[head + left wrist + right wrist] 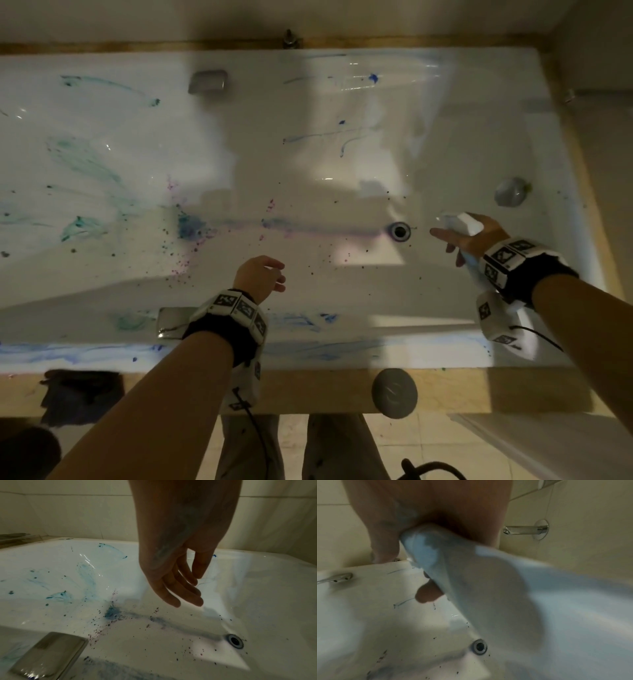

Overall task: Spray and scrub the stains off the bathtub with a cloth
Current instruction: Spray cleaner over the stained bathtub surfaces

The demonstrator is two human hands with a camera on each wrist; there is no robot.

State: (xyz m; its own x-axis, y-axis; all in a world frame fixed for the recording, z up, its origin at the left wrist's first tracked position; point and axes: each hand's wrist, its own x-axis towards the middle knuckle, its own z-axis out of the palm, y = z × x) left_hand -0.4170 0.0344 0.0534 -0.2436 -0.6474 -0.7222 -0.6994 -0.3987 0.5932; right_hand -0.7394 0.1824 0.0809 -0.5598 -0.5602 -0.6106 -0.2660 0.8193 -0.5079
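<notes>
White spray bottle is gripped in the right hand, fingers wrapped around its neck with the index finger sticking out straight toward the drain, which sits just past that fingertip. From the right wrist camera the bottle is a blurry pale shape filling most of the view, so can't really make out the nozzle. Left hand holds nothing, hanging over the bathtub floor with its fingers loosely apart and drooping down. Beyond and to the left of those fingers is the mess: a blue blotch with a smear running to the drain, dark specks everywhere, teal streaks further left. Dark cloth lies on the tan ledge behind the left wrist, well away from either hand's fingers, untouched.
</notes>
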